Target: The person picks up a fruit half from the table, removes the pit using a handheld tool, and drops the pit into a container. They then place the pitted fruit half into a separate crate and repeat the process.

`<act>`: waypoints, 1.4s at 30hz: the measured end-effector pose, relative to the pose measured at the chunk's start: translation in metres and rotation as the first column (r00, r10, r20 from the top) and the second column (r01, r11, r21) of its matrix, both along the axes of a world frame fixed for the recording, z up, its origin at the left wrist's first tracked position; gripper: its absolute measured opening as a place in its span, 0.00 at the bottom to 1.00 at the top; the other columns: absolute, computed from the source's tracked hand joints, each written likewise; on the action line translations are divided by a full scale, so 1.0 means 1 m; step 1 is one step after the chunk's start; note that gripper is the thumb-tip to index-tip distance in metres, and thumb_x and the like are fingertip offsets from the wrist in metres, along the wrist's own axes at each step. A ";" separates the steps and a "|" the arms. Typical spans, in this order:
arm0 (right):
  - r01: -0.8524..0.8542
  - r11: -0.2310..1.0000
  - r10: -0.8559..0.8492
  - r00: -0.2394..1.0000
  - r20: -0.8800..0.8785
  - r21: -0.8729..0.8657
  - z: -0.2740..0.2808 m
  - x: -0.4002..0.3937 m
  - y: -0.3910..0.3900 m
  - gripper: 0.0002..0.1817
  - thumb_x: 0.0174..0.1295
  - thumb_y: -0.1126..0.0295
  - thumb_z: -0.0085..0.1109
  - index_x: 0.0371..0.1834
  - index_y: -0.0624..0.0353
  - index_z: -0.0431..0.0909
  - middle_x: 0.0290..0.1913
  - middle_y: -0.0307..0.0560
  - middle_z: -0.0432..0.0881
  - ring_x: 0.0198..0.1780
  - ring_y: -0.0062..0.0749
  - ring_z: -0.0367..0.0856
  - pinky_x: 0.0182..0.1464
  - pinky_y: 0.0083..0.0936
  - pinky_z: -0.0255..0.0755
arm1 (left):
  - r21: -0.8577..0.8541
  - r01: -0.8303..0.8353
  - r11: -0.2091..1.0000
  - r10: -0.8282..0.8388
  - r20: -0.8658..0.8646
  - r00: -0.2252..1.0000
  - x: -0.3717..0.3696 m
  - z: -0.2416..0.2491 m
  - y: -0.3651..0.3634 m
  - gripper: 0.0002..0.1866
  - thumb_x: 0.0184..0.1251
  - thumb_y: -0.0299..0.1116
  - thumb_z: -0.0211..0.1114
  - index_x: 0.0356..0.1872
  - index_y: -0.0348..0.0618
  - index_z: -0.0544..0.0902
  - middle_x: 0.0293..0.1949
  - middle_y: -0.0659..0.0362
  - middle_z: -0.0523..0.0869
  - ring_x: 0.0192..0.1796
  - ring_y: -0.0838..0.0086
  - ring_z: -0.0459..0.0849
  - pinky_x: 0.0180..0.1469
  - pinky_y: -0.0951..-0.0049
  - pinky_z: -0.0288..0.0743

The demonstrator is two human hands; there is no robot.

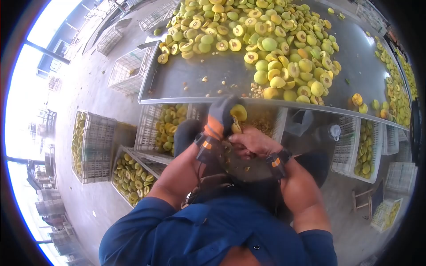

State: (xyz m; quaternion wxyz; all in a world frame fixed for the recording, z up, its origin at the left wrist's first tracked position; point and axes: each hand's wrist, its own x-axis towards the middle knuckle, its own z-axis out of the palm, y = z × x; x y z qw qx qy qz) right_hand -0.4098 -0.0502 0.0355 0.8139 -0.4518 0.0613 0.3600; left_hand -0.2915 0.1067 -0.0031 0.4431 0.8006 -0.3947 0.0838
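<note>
My left hand (218,117), in a grey and orange glove, grips a yellow-green peach (238,111) just below the table's front edge. The peach is cut open, with its inside facing up and a second piece showing under it. My bare right hand (258,142) is closed right beside the peach, thumb and fingers pressed together. What it holds is hidden; a thin tool may reach toward the fruit. Behind both hands, a crate of small light-brown bits, likely pits (262,120), is partly visible. Halved peaches (284,62) lie heaped on the metal table (186,77).
The table's raised metal rim (195,101) runs just beyond my hands. Crates of peach halves stand at left (98,148), beside my knee (144,133) and at right (350,153). A clear jug with a white lid (333,132) stands under the table. More peaches (397,93) lie far right.
</note>
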 end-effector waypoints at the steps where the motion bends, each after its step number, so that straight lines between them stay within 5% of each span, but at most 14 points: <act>1: 0.021 0.999 -0.021 1.000 0.017 -0.028 0.000 0.000 -0.001 0.12 0.78 0.64 0.58 0.35 0.52 0.72 0.22 0.33 0.68 0.19 0.20 0.67 0.21 0.27 0.62 | 0.025 -0.059 0.998 0.059 -0.011 0.998 0.000 0.010 0.001 0.13 0.73 0.25 0.66 0.55 0.34 0.86 0.50 0.48 0.93 0.50 0.59 0.94 0.54 0.65 0.88; 8: -0.015 0.792 0.059 0.997 0.053 -0.610 -0.079 -0.009 0.000 0.16 0.71 0.62 0.61 0.28 0.60 0.76 0.18 0.44 0.77 0.17 0.31 0.77 0.19 0.33 0.69 | 0.217 -0.407 0.887 0.352 0.252 0.902 0.048 -0.005 0.118 0.23 0.65 0.19 0.70 0.62 0.43 0.86 0.54 0.49 0.90 0.57 0.53 0.90 0.59 0.61 0.86; 9: -0.025 0.703 0.055 0.998 0.020 -0.711 -0.099 -0.008 -0.001 0.16 0.70 0.62 0.61 0.27 0.61 0.76 0.18 0.45 0.78 0.17 0.32 0.78 0.19 0.34 0.70 | 0.193 -0.534 0.823 0.508 0.172 0.844 0.054 -0.013 0.138 0.18 0.69 0.22 0.70 0.60 0.41 0.88 0.54 0.50 0.91 0.56 0.57 0.91 0.58 0.63 0.86; 10: 0.054 0.683 0.036 0.993 0.108 -0.729 -0.105 -0.010 0.002 0.17 0.69 0.61 0.62 0.28 0.63 0.77 0.18 0.45 0.78 0.16 0.34 0.79 0.20 0.34 0.73 | -0.215 -0.595 0.775 0.404 -0.556 0.727 0.084 -0.038 0.174 0.12 0.74 0.27 0.70 0.55 0.40 0.90 0.53 0.51 0.91 0.54 0.59 0.91 0.54 0.65 0.86; 12: 0.076 0.705 0.007 0.993 0.114 -0.705 -0.080 -0.007 -0.005 0.18 0.68 0.61 0.61 0.35 0.70 0.81 0.23 0.55 0.82 0.21 0.44 0.84 0.25 0.42 0.78 | 0.324 -0.727 0.605 0.796 -0.272 0.541 0.077 0.000 0.180 0.15 0.71 0.34 0.74 0.54 0.37 0.91 0.54 0.45 0.91 0.53 0.54 0.90 0.58 0.58 0.83; 13: 0.087 0.714 -0.006 0.993 0.118 -0.694 -0.065 -0.005 -0.009 0.20 0.68 0.61 0.61 0.38 0.74 0.83 0.25 0.60 0.84 0.23 0.49 0.87 0.27 0.46 0.80 | 0.294 -0.743 0.601 0.796 -0.136 0.590 0.079 0.002 0.170 0.16 0.70 0.34 0.74 0.55 0.37 0.91 0.54 0.44 0.91 0.54 0.53 0.90 0.59 0.56 0.82; 15: 0.209 0.689 -0.050 0.969 0.242 -0.694 -0.064 0.002 -0.012 0.21 0.68 0.61 0.61 0.43 0.75 0.83 0.34 0.68 0.87 0.38 0.62 0.90 0.43 0.50 0.83 | 0.224 -0.761 0.609 0.751 0.146 0.644 0.087 0.002 0.143 0.18 0.69 0.34 0.74 0.57 0.38 0.90 0.55 0.42 0.90 0.56 0.50 0.89 0.63 0.53 0.81; 18: 0.414 0.616 -0.109 0.888 0.447 -0.671 -0.069 0.004 -0.010 0.19 0.69 0.61 0.61 0.46 0.72 0.82 0.46 0.76 0.87 0.53 0.72 0.86 0.58 0.52 0.79 | 0.102 -0.522 0.847 0.525 -0.004 0.851 0.099 0.029 0.028 0.22 0.67 0.31 0.73 0.62 0.38 0.87 0.58 0.42 0.88 0.62 0.45 0.85 0.68 0.53 0.78; 23: 0.506 0.589 -0.077 0.811 0.580 -0.630 -0.054 0.002 -0.012 0.17 0.71 0.63 0.61 0.47 0.71 0.79 0.40 0.75 0.86 0.47 0.74 0.86 0.52 0.56 0.80 | 0.102 -0.070 0.992 0.044 0.241 0.970 0.136 0.059 -0.159 0.26 0.62 0.30 0.78 0.64 0.44 0.86 0.61 0.46 0.86 0.63 0.48 0.85 0.68 0.56 0.79; 26: 0.525 0.567 -0.112 0.813 0.572 -0.635 -0.040 0.007 -0.019 0.18 0.73 0.62 0.64 0.45 0.70 0.75 0.37 0.75 0.86 0.45 0.75 0.86 0.47 0.58 0.79 | 0.402 -0.066 0.913 -0.062 0.298 0.952 0.170 0.059 -0.231 0.29 0.62 0.36 0.78 0.66 0.50 0.85 0.65 0.51 0.85 0.69 0.50 0.81 0.72 0.56 0.76; 32: 0.545 0.546 -0.163 0.814 0.557 -0.636 -0.032 0.013 -0.033 0.17 0.72 0.63 0.63 0.46 0.70 0.76 0.40 0.75 0.86 0.47 0.73 0.86 0.50 0.56 0.80 | 0.607 0.121 0.785 -0.118 -0.046 0.992 0.200 0.050 -0.222 0.29 0.66 0.39 0.76 0.70 0.52 0.84 0.61 0.52 0.89 0.60 0.53 0.88 0.59 0.59 0.84; 36: 0.536 0.559 -0.201 0.828 0.524 -0.633 -0.019 0.014 -0.038 0.15 0.70 0.67 0.63 0.52 0.69 0.80 0.45 0.72 0.88 0.49 0.68 0.87 0.55 0.51 0.80 | 0.172 0.249 0.953 -0.096 -0.609 0.787 0.217 0.012 -0.126 0.28 0.71 0.37 0.73 0.70 0.42 0.84 0.56 0.51 0.93 0.53 0.62 0.93 0.49 0.67 0.87; 39: 0.623 0.675 -0.386 0.755 0.530 -0.397 -0.023 0.015 -0.030 0.12 0.73 0.66 0.63 0.47 0.66 0.80 0.34 0.51 0.85 0.32 0.36 0.83 0.40 0.37 0.77 | 0.194 0.249 0.949 -0.182 -0.308 0.934 0.166 0.024 -0.073 0.23 0.78 0.34 0.65 0.69 0.36 0.83 0.55 0.53 0.94 0.51 0.69 0.94 0.47 0.71 0.87; 42: 0.644 0.678 -0.355 0.708 0.610 -0.353 -0.024 0.017 -0.025 0.10 0.74 0.68 0.63 0.49 0.65 0.80 0.32 0.44 0.83 0.32 0.29 0.78 0.39 0.34 0.74 | 0.192 0.145 0.971 -0.099 -0.233 0.967 0.087 0.051 -0.046 0.20 0.86 0.34 0.56 0.68 0.32 0.83 0.52 0.53 0.95 0.49 0.72 0.94 0.47 0.73 0.87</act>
